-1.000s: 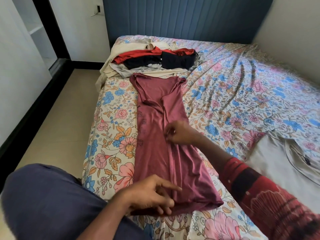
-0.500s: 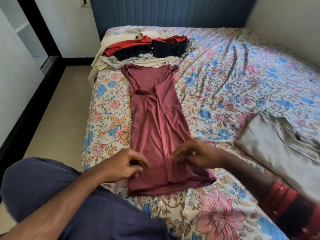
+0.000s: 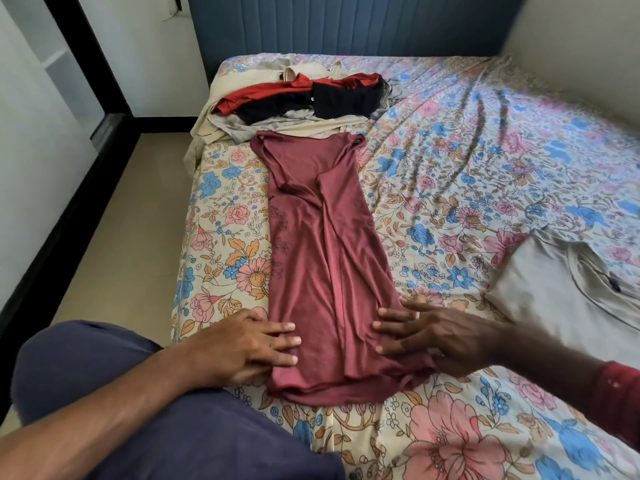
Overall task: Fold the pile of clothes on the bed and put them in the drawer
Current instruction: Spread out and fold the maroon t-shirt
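Maroon dress [image 3: 322,258] lies between flat, released hands — left [image 3: 249,344], right [image 3: 436,337]

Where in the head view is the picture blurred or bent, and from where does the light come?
Head view: the right hand looks slightly motion-blurred; the wide lens bends the bed edges; soft daylight, seemingly from the left, no glare on the maroon dress.

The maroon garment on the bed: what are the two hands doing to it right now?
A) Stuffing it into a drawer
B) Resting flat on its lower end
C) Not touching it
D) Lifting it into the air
B: the left hand and right hand lie with straight fingers on the maroon garment near its hem, flat on the bed.
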Tool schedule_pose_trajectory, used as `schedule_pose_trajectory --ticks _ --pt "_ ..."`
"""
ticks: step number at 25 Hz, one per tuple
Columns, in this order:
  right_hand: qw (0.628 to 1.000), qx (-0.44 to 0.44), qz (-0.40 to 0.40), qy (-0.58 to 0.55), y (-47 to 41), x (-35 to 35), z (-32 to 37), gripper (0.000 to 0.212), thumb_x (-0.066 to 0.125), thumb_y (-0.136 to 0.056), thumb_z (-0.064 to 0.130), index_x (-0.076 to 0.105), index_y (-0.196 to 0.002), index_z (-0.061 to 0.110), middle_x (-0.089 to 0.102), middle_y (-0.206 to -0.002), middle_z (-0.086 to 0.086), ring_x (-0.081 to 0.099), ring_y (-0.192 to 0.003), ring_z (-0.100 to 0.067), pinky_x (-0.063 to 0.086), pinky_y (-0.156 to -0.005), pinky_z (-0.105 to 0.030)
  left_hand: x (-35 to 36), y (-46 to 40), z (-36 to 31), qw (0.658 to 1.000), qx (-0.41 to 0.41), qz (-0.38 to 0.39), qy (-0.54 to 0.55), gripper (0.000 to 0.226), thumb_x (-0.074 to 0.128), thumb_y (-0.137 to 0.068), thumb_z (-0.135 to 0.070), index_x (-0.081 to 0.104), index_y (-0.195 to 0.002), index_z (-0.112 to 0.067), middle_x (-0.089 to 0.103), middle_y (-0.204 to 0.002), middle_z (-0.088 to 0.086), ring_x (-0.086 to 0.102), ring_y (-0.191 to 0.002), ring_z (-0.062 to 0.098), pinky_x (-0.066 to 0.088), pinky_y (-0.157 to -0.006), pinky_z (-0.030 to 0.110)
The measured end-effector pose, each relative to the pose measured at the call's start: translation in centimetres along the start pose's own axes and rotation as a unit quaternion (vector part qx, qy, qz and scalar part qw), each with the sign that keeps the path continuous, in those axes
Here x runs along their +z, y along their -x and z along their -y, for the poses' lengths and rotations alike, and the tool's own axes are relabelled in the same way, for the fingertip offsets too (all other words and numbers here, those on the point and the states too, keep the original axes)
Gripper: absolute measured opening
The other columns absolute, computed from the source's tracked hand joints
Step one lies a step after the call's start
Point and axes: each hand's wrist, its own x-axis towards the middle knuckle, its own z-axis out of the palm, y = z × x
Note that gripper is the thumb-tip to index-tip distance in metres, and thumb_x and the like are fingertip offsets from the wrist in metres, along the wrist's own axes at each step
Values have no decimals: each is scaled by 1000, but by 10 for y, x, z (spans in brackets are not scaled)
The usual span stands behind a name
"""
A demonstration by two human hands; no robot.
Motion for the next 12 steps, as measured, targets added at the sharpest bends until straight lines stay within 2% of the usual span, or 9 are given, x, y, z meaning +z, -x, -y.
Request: schedule_pose_trajectory --ticks 1,2,3,4,5,7,8,10,12 --pt "996 5 -15 -85 -1 -3 1 55 43 -101 20 45 -154 32 30 -163 24 22 -154 -5 13 -129 -44 -7 1 -3 983 -78 21 162 36 55 -102 -31 57 -135 -47 53 -142 -30 43 -137 -8 46 -105 35" --pt "980 26 -36 -193 -4 -11 1 47 42 -99 17 58 -144 16 47 -149 33 42 -144 -1 28 -124 -35 -16 0 -3 927 -147 28 344 29 61 -100 -28 70 -125 -40 65 -128 -26 56 -123 -5 52 -97 38" --pt "949 58 -67 -303 -11 -22 -2 39 43 -99 16 66 -126 1 63 -127 34 59 -125 1 42 -112 -28 -27 -4 1 848 -201 7 490 22 66 -96 -33 77 -115 -30 74 -111 -15 66 -104 8 55 -88 39" --pt "904 102 -102 -402 -18 -32 -10 35 45 -100 20 68 -109 -4 71 -106 24 67 -104 -3 50 -99 -29 -36 -10 9 776 -242 -34 582 26 71 -92 -39 79 -110 -21 75 -100 -3 66 -90 19 55 -80 39" --pt "856 158 -130 -474 -27 -39 -20 35 49 -101 27 68 -98 -2 73 -93 11 69 -90 -11 54 -90 -37 -43 -18 16 704 -282 -82 647 31 72 -90 -37 78 -109 -14 75 -98 7 67 -85 24 55 -75 38" --pt "768 275 -183 -549 -42 -46 -37 45 68 -94 45 69 -97 0 71 -90 -10 65 -79 -31 56 -75 -48 -51 -37 24 583 -385 -185 691 27 68 -91 -28 74 -106 -7 75 -99 18 71 -90 30 57 -68 38" --pt "735 310 -203 -568 -49 -44 -43 59 77 -85 52 69 -101 -3 69 -91 -18 62 -74 -35 57 -65 -44 -52 -46 23 547 -431 -214 685 26 67 -92 -30 72 -103 -7 76 -97 18 72 -93 34 58 -64 37" --pt "692 360 -234 -580 -58 -38 -44 75 82 -74 59 67 -103 -9 67 -88 -22 60 -66 -31 53 -54 -35 -46 -58 19 512 -487 -244 665 34 72 -87 -36 71 -103 -6 78 -94 15 73 -90 34 56 -56 34" --pt "664 400 -294 -560 -67 -36 -39 57 81 -79 49 69 -95 -5 70 -82 -16 66 -64 -25 52 -52 -30 -39 -67 15 501 -512 -282 638 39 78 -83 -36 70 -100 -2 78 -90 15 75 -81 31 54 -50 30"
